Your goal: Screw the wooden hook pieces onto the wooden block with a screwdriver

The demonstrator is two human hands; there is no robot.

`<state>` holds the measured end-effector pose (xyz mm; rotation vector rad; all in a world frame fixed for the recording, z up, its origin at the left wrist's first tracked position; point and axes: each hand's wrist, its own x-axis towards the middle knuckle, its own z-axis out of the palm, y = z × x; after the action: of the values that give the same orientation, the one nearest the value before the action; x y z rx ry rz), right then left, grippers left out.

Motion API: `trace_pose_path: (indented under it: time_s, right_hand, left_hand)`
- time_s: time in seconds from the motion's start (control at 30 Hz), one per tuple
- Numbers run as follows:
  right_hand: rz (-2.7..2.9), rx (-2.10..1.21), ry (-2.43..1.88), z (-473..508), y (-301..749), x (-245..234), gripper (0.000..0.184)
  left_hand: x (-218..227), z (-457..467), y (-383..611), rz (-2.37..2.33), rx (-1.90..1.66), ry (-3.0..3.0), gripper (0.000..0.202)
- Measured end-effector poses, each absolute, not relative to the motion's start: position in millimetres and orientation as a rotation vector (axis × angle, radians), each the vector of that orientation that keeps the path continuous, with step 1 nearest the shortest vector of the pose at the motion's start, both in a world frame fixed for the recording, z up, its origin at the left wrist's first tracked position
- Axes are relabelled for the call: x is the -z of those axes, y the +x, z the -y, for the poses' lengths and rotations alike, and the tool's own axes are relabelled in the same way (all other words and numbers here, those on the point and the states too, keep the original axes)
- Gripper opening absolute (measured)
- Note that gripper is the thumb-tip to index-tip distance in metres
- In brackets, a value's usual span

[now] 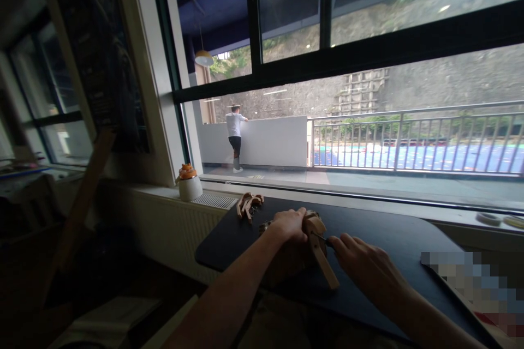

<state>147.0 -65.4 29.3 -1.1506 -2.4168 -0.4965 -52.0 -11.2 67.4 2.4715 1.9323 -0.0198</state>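
Observation:
My left hand [290,224] is closed on the upper part of a pale wooden assembly [325,266], whose straight leg slants down toward me over the dark tabletop [368,229]. Held in my right hand [360,257] is a thin tool with a dark handle, apparently a screwdriver [329,242]. Its shaft points left and meets the wood near small dark holes. My palm and wrist hide much of the assembly. Several loose curved wooden pieces [246,206] lie at the table's far left, with small dark hardware [254,210] beside them.
A white pot with an orange top [189,182] stands on the sill beyond the table's left corner. Rolls of tape [488,219] rest on the sill at right. A radiator [176,245] runs below the window. Outside, a person [234,128] leans on a white wall.

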Motion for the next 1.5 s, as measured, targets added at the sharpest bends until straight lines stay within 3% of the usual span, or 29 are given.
trace_pose_path:
  time_s: [0.13,0.27,0.43,0.5,0.6,0.9,1.07,1.27,1.4,1.5]
  right_hand:
    - [2.463,0.505,-1.041,65.7,146.0,-28.9,0.032]
    - [2.371,0.383,-1.162,57.8,145.7,-21.6,0.016]
    - [2.249,0.152,-1.382,47.5,145.7,-20.9,0.035]
    - [2.247,0.114,-1.406,46.4,145.0,-25.5,0.034]
    - [2.267,0.15,-1.397,50.6,144.3,-32.8,0.023]
    - [2.486,0.406,-1.168,66.4,149.8,-38.6,0.036]
    - [2.413,0.386,-1.237,61.5,147.6,-26.8,0.015]
    - [2.259,0.315,-1.402,56.9,145.3,-18.1,0.027]
    - [2.308,0.367,-1.326,57.3,146.4,-24.8,0.013]
    - [2.389,0.448,-1.222,62.0,148.1,-29.7,0.027]
  left_hand:
    - [-66.8,12.8,-51.1,-1.935,0.015,2.48,0.068]
    - [-65.2,13.6,-49.9,-1.936,0.012,2.483,0.069]
    - [-64.2,13.7,-48.7,-1.971,0.01,2.47,0.067]
    - [-65.0,14.1,-48.6,-1.976,0.012,2.469,0.066]
    - [-66.5,14.4,-49.1,-1.977,0.022,2.464,0.068]
    - [-65.7,14.2,-50.5,-1.964,0.003,2.474,0.067]
    - [-65.0,16.4,-49.3,-1.966,0.0,2.48,0.067]
    - [-64.8,14.8,-49.8,-1.96,-0.005,2.477,0.07]
    - [-64.8,12.3,-51.2,-1.963,-0.001,2.478,0.068]
    - [-64.1,11.8,-51.7,-1.968,-0.011,2.478,0.065]
